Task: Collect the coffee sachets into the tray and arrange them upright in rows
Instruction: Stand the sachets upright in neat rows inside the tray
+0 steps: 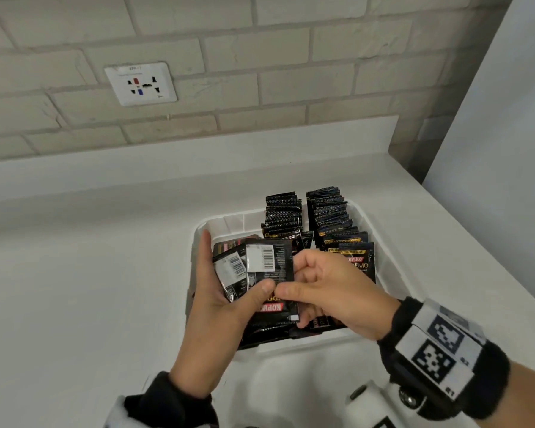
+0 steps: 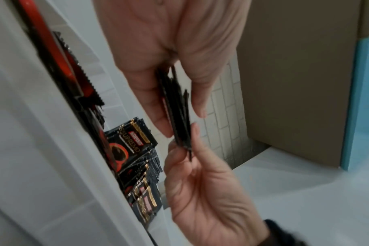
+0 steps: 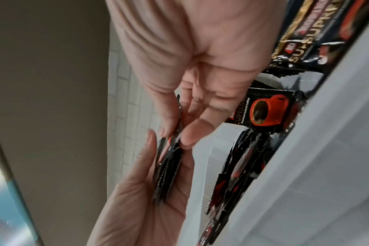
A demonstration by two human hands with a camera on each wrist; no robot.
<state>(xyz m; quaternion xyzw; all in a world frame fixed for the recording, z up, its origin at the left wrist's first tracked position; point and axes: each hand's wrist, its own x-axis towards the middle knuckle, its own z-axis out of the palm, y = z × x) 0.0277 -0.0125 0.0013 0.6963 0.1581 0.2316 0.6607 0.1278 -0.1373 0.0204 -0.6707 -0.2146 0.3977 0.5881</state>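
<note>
A white tray (image 1: 306,342) sits on the counter. At its back, black coffee sachets stand upright in two rows (image 1: 283,211) (image 1: 331,214). More sachets (image 1: 269,332) lie loose at the tray's front. Over the tray's left side my left hand (image 1: 220,291) holds a small stack of sachets (image 1: 260,264), barcode side up, thumb on top. My right hand (image 1: 295,279) pinches the stack's near right edge between thumb and forefinger. In the left wrist view the stack (image 2: 177,108) shows edge-on between my left hand (image 2: 183,122) and right hand (image 2: 186,148). The right wrist view shows the right hand (image 3: 177,133) pinching the stack (image 3: 169,166).
The white counter (image 1: 90,273) spreads wide to the tray's left. A brick wall with a socket plate (image 1: 141,83) runs behind. A white panel (image 1: 507,134) closes off the right side beyond the counter's corner.
</note>
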